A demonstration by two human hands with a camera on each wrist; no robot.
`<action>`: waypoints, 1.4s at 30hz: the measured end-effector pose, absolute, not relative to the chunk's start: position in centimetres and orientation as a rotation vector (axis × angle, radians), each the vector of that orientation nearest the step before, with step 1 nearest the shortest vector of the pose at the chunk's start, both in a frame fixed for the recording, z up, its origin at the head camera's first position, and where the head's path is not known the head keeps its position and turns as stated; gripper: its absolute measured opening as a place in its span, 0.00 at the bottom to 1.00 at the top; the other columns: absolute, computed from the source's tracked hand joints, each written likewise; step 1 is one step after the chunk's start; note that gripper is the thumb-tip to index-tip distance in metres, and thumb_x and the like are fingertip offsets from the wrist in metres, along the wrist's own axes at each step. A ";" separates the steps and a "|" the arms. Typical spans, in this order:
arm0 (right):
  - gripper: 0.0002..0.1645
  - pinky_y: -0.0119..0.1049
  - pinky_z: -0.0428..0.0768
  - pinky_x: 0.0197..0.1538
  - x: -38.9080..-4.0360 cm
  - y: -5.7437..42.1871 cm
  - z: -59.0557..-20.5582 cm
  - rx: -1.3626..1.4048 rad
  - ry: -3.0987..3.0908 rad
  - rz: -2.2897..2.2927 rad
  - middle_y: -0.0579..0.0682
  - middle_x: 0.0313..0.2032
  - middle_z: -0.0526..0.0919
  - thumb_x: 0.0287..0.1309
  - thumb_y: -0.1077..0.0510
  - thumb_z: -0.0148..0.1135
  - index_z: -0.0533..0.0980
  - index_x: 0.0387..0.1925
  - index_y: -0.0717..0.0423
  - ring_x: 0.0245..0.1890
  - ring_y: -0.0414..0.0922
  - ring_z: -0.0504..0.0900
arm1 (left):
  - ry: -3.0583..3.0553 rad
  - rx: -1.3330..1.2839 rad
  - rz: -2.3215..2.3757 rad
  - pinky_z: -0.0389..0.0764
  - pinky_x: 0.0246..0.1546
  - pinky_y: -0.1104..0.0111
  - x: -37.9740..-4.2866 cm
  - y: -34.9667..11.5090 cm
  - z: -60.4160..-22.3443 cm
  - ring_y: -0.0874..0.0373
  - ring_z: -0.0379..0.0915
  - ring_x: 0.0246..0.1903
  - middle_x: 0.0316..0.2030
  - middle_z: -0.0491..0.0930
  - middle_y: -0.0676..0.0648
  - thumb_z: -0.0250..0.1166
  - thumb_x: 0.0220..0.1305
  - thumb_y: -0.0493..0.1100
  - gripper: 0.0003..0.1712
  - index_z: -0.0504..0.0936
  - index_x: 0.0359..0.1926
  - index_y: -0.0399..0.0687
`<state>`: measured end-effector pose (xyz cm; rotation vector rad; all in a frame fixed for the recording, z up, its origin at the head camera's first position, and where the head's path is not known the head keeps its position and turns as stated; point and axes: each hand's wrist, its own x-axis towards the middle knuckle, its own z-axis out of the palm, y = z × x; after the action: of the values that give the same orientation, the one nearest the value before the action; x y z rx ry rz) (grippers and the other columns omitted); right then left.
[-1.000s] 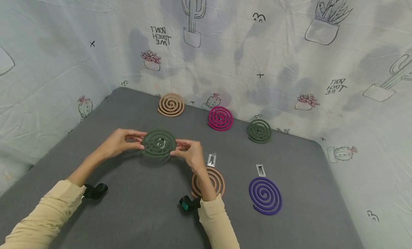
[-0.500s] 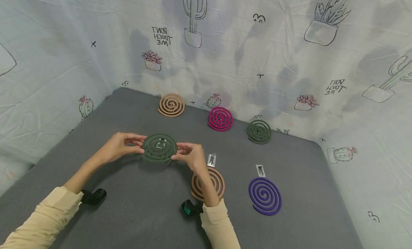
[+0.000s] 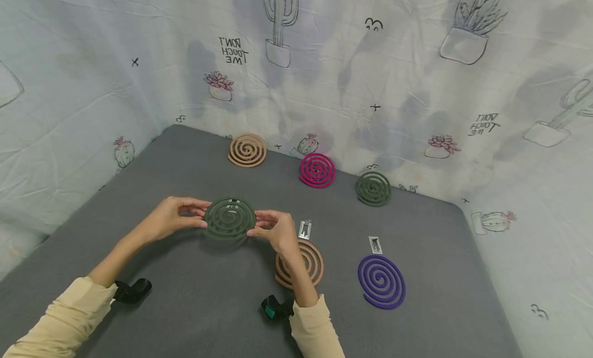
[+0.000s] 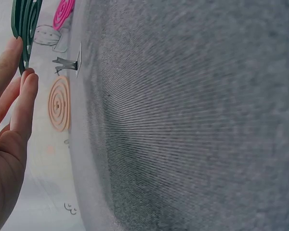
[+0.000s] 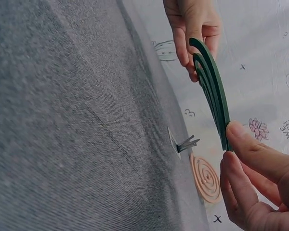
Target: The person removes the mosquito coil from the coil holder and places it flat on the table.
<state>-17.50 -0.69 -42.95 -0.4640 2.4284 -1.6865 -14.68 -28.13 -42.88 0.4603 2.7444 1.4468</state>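
Between both hands a dark green mosquito coil (image 3: 230, 225) is held roughly flat above the grey table (image 3: 204, 317). My left hand (image 3: 171, 218) pinches its left edge with thumb and fingers. The right hand (image 3: 280, 235) pinches the opposite edge. In both wrist views the coil shows nearly edge-on, slightly bowed, and apart from the tabletop. A small metal coil stand (image 5: 183, 144) with an upright prong stands on the table below it. From the head view, that stand is partly hidden behind the coil's rings.
Along the back lie a tan coil (image 3: 247, 150), a pink coil (image 3: 317, 170) and another green coil (image 3: 372, 189). An orange coil (image 3: 314, 263) is partly under the right forearm, a purple coil (image 3: 381, 282) farther right. Metal stands (image 3: 304, 229) lie behind them. Printed cloth (image 3: 324, 65) surrounds the table.
Both hands and the green mosquito coil have shifted slightly down the head view, toward the person. The grip is the same. The other coils and stands have stayed put.
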 end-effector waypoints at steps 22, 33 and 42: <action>0.24 0.24 0.80 0.37 -16.0 -0.4 -43.2 -0.471 2.380 -1.633 0.58 0.39 0.85 0.39 0.66 0.76 0.81 0.43 0.62 0.36 0.51 0.85 | 2.684 0.442 1.345 0.82 0.37 0.74 -13.3 -28.4 -43.0 0.63 0.80 0.41 0.48 0.81 0.37 0.72 0.51 0.44 0.27 0.80 0.51 0.36; 0.26 0.23 0.79 0.33 -15.7 -0.8 -43.7 -0.425 2.363 -1.618 0.58 0.38 0.85 0.38 0.68 0.76 0.80 0.45 0.63 0.35 0.48 0.85 | 2.644 0.477 1.345 0.82 0.38 0.73 -13.3 -28.7 -43.9 0.63 0.80 0.41 0.49 0.80 0.37 0.72 0.52 0.44 0.27 0.79 0.52 0.37; 0.30 0.24 0.80 0.32 -15.4 -1.2 -44.4 -0.391 2.359 -1.590 0.56 0.36 0.84 0.37 0.68 0.77 0.80 0.49 0.60 0.32 0.42 0.85 | 2.639 0.497 1.274 0.82 0.40 0.74 -13.5 -29.0 -44.0 0.52 0.81 0.45 0.51 0.78 0.35 0.71 0.53 0.46 0.30 0.77 0.55 0.34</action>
<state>-15.35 -1.23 -44.39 -0.3913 2.3587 -1.5901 -13.49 -28.99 -43.97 0.4965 2.6387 1.2745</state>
